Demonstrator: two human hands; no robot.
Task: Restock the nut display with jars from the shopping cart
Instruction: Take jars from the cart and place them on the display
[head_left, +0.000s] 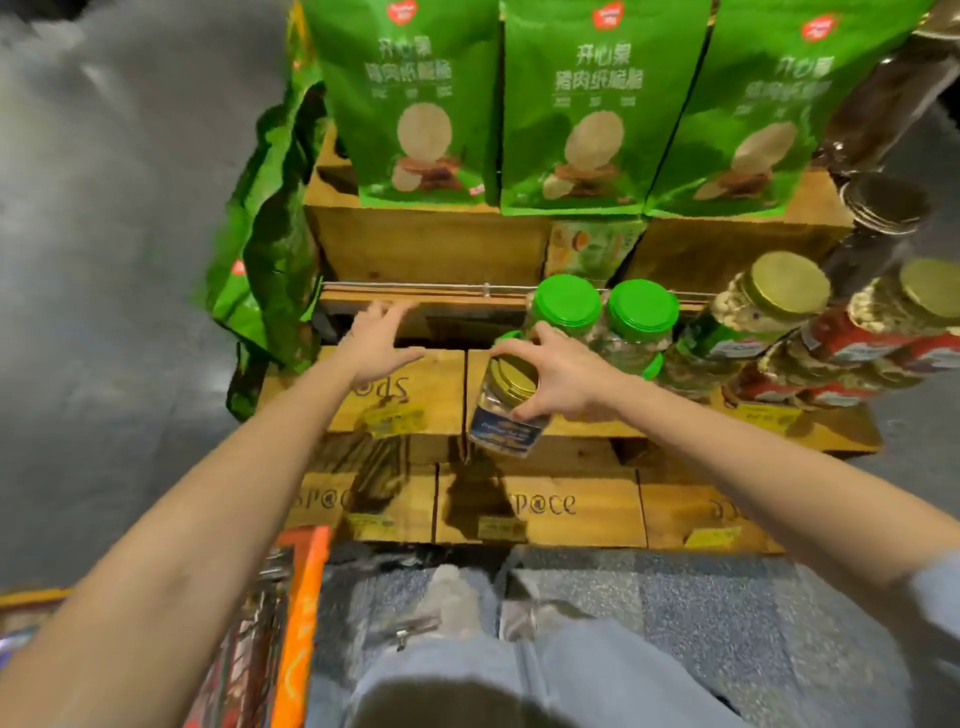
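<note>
My right hand (556, 374) grips a clear nut jar (504, 415) with a gold lid and a dark blue label by its top, in front of the wooden crate display (410, 410). The jar hangs tilted just below two green-lidded jars (602, 312) on the shelf. My left hand (376, 343) reaches forward with fingers spread and holds nothing, over a dark gap in the shelf to the left of those jars. The orange shopping cart (298, 613) shows at the lower left edge.
Gold-lidded jars with green and red labels (810, 322) are stacked at the right of the shelf. Large green snack bags (587, 104) stand on the upper crates, and more hang at the left (265, 249). A metal rail (441, 287) runs along the shelf back.
</note>
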